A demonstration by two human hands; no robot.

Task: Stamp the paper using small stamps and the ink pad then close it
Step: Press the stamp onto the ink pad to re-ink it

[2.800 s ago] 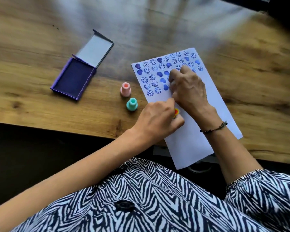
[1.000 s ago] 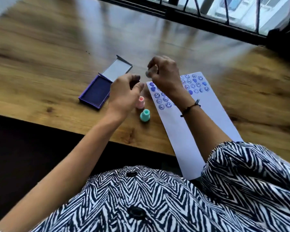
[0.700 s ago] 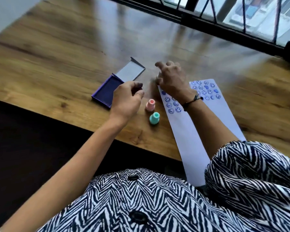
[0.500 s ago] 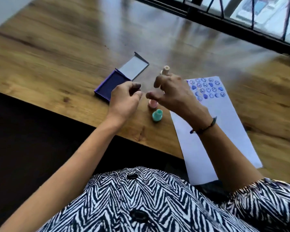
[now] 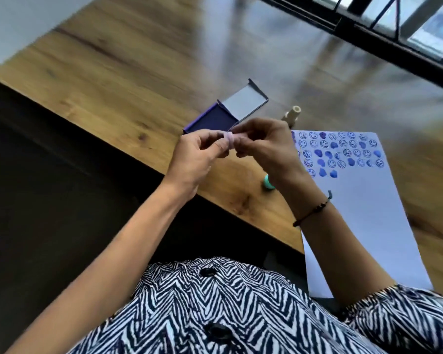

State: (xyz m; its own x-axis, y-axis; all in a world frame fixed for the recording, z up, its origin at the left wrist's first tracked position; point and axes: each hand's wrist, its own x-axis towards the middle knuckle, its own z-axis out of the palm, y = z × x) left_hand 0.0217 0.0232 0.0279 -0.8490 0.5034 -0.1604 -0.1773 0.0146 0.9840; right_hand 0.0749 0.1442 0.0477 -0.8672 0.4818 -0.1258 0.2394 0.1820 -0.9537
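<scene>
- Both hands meet above the table [image 5: 128, 80]; the left hand [image 5: 195, 155] and right hand [image 5: 264, 146] pinch one small pink stamp [image 5: 228, 140] between their fingertips.
- Open ink pad [image 5: 215, 121] lies at 12 o'clock of the left hand.
- Stamped paper [image 5: 363, 208] lies at 3 o'clock; teal stamp [image 5: 266, 183] beside it.

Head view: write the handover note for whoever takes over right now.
Left hand and right hand are raised above the table, together pinching a small pale pink stamp. Whether a cap is coming off is unclear.
Purple ink pad case lies open on the wooden table, lid flat.
Beige stamp stands behind the right hand; teal stamp is partly hidden under the wrist.
White paper sheet carries rows of blue smileys and hearts at its top; the lower part is blank.
Left: more stamping if wanted, then close the ink pad.
</scene>
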